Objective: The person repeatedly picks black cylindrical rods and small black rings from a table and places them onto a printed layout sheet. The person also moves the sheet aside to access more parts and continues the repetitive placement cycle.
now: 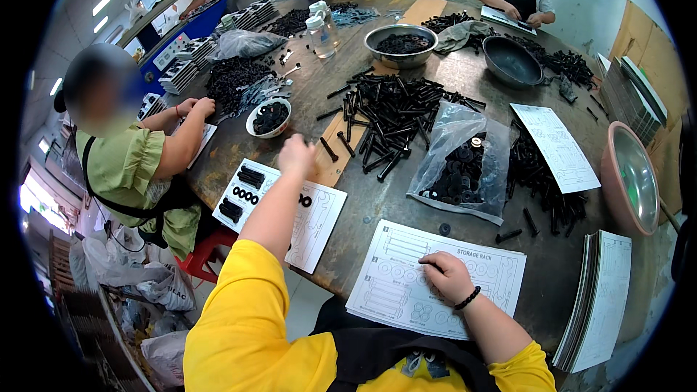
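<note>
My left arm reaches across a white printed card [319, 221] that carries black bolts [231, 209] and black washers [245, 194] in groups. Beyond the card's far edge, my left hand [296, 157] is smeared by motion near the bowl of black washers [271, 117], so its fingers cannot be read. My right hand [449, 277] rests on a stack of printed sheets [385, 283] in front of me. Its fingers are closed, with a small dark piece at the tips that I cannot make out. One black washer [444, 229] lies just past these sheets.
A heap of black bolts [388, 112] spreads over the table beside a clear bag of black washers [465, 167]. Metal bowls [401, 45] stand farther back. A pink-rimmed basin [629, 178] and stacked cards [595, 301] are at right. A co-worker in green [123, 156] sits at left.
</note>
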Motion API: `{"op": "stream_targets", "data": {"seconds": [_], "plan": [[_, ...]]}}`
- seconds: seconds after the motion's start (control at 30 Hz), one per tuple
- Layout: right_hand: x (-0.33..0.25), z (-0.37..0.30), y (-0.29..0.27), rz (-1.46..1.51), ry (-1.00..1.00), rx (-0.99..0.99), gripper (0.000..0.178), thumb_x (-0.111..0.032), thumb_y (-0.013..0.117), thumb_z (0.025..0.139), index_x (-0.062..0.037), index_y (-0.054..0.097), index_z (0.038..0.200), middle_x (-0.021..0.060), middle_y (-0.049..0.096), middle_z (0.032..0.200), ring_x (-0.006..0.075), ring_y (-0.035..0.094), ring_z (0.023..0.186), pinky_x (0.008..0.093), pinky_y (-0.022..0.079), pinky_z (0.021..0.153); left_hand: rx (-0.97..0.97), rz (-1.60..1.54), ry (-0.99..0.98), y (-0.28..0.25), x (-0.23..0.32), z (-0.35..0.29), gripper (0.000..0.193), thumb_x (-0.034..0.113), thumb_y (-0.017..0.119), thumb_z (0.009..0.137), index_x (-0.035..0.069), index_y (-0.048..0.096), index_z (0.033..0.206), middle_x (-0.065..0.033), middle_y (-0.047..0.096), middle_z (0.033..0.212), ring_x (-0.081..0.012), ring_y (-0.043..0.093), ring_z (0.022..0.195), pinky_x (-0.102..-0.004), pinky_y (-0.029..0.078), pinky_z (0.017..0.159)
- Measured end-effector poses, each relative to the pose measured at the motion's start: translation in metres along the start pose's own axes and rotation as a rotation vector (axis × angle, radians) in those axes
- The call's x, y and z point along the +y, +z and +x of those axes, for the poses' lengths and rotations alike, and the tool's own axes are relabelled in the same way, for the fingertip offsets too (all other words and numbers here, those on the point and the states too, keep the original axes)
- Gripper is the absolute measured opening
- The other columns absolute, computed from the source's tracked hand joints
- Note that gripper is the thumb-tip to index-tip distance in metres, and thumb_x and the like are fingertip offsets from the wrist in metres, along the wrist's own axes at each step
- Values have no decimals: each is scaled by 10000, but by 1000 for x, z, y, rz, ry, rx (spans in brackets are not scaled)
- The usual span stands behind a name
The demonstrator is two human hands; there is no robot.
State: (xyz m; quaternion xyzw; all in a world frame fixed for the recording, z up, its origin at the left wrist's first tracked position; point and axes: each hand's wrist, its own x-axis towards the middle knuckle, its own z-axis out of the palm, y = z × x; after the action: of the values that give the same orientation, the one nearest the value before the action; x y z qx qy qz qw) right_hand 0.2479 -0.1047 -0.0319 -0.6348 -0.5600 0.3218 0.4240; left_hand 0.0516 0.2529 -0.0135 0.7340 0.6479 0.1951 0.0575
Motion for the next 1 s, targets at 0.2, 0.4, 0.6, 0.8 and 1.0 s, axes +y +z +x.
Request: {"op": "stream_targets", "data": {"seconds": [0.2,0.4,0.6,0.8,1.0], "plan": [[-1,2,-2,-18,24,-13,170,-131,562,799,-43,630,928,102,587,790,253,565,770,324,453,691,-358,74,-274,5,-6,24,470,388,613,732,12,628,1013,-193,596,1075,-311,587,991,-382,473,831],[-2,2,-2,-22,27,-11,162,-131,564,801,-43,633,918,100,591,797,252,569,760,320,455,681,-303,-42,-246,18,60,12,427,363,611,727,45,636,1011,-160,614,1061,-285,589,998,-369,472,831],[-1,0,-2,-14,13,-1,167,-134,557,807,-41,629,926,104,598,816,259,573,778,322,456,696,-399,81,-125,31,87,13,451,364,633,712,49,628,1035,-120,602,1116,-242,581,1031,-337,475,843],[0,0,-1,12,27,33,178,-146,546,814,-34,625,927,114,603,838,270,577,801,332,459,720,-510,166,-33,37,71,18,399,308,626,690,78,649,1016,-90,629,1065,-229,591,1009,-322,478,820],[6,0,1,-9,25,47,196,-159,544,814,-29,628,935,129,615,881,278,585,824,330,463,748,-588,-566,121,-4,76,-41,304,214,693,649,-1,631,854,-113,636,743,-193,598,685,-306,459,623]]}}
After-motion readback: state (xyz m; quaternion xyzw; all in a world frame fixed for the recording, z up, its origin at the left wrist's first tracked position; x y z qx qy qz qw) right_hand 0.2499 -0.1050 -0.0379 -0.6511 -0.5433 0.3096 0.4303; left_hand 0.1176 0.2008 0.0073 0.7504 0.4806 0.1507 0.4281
